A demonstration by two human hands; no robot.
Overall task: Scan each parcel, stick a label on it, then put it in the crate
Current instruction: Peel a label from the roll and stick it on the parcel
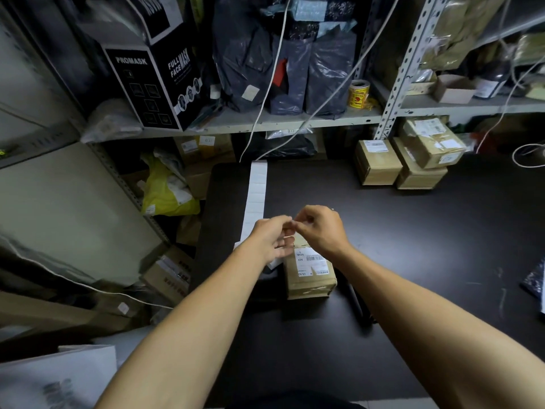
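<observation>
A parcel stockroom or packing room: behind the black tabletop (413, 261) stand metal shelves (295, 122) crammed with grey mailing bags (327, 72) and boxes, labelled cardboard parcels (377, 162) sit at the tabletop's far edge, and more lie on the floor to its left.

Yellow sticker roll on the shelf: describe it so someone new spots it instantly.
Start at the grey metal shelf behind the black table. On it, right of the dark plastic bags and beside the perforated upright, stands the yellow sticker roll. It is the only bright yellow, round thing on that shelf.
</observation>
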